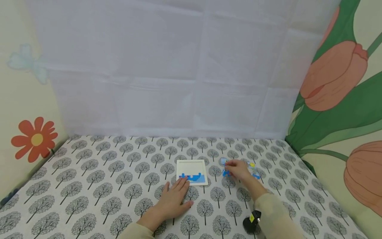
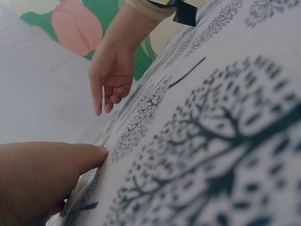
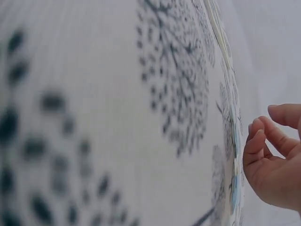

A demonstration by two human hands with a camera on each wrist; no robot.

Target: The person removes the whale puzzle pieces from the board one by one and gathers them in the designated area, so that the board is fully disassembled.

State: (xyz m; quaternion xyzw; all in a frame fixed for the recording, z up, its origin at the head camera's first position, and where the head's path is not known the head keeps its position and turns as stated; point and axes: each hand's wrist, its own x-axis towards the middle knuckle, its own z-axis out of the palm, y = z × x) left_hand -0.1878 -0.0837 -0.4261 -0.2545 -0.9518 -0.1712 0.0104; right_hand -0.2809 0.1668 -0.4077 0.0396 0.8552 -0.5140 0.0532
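Left hand [image 1: 174,200] flat, right hand [image 1: 239,169] loosely bent, both empty, blue puzzle strip [image 1: 195,178] sideways in tray [image 1: 191,168]

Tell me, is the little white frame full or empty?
Neither: the white frame is partly filled. Blue pieces cover its near part; the far part looks bare.

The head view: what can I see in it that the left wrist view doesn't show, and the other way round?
Only the head view shows loose puzzle pieces, the blue pieces inside the white frame, and the red wall flower.

Only the left wrist view shows the palm side of the person's right grip.

Both share that right grip, the left grip (only partly in the left wrist view), the tree-print cloth, the pale backdrop and a pink tulip.
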